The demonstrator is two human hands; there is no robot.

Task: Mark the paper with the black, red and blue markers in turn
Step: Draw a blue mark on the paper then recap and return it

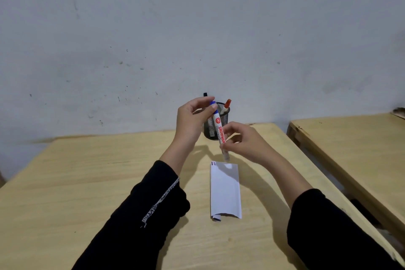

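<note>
A folded white paper (225, 190) lies on the wooden table (65, 182), with small black, red and blue marks at its far left corner. Above its far edge I hold a white blue marker (219, 129) nearly upright. My left hand (192, 120) pinches its blue cap end at the top. My right hand (245, 140) grips the lower part of the barrel. Behind it stands a black mesh pen holder (223, 120) with the red marker (227, 104) sticking out; the black marker (205, 94) shows just above my left hand.
A grey scuffed wall rises right behind the table. A second wooden table (350, 144) stands to the right, separated by a narrow gap. Both forearms wear black sleeves.
</note>
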